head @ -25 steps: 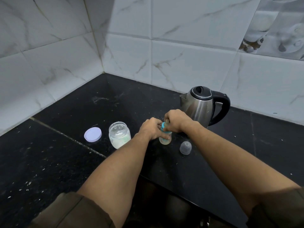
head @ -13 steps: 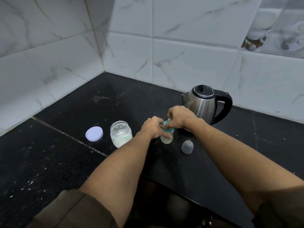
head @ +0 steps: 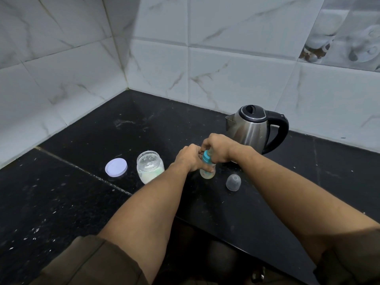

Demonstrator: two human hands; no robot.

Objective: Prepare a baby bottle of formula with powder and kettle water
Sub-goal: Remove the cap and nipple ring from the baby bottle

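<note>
Bottle (head: 208,172) stood upright mid-counter (head: 82,202). From the left lay a loose white lid (head: 116,168) and, just beside it, an open jar (head: 150,167) of powder. Then the left hand (head: 190,159) curled round the bottle's body, and the right hand (head: 218,148) gripped its teal ring (head: 206,159) from above. A clear cap (head: 233,182) stood further right, the kettle (head: 254,128) behind. The step seemed to be screwing the top on; next it would need tightening, then shaking. No writing was legible.
</note>
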